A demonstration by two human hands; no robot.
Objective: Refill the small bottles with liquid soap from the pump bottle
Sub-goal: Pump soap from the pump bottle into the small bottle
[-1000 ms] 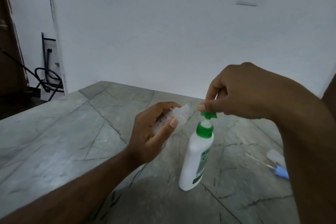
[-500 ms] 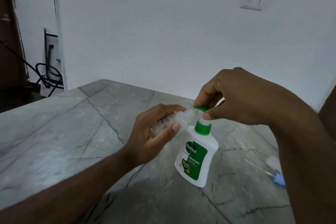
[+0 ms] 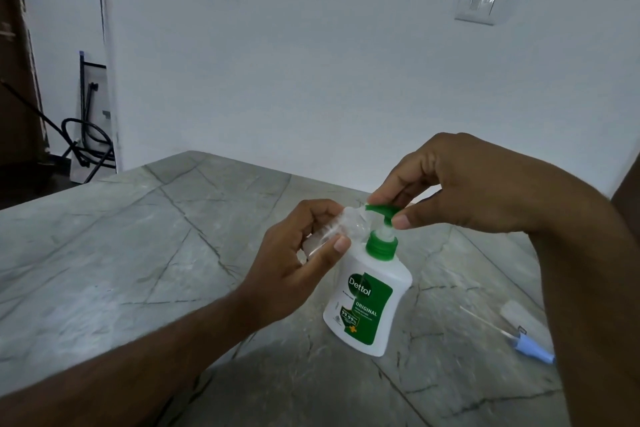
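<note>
Left hand [image 3: 294, 260] gripping clear ribbed small bottle [image 3: 329, 232], right hand [image 3: 460, 191] pinching green pump head [image 3: 382, 211], glossy white pump bottle [image 3: 370, 298]

Small bottle [image 3: 332, 229] half-hidden in left hand [image 3: 294, 253]; spray cap [image 3: 533, 347] behind right forearm.

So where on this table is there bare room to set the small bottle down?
The table is bare left of the left hand, out to its far corner. It is crowded on the right: the pump bottle, a spray cap and the right hand above.
</note>
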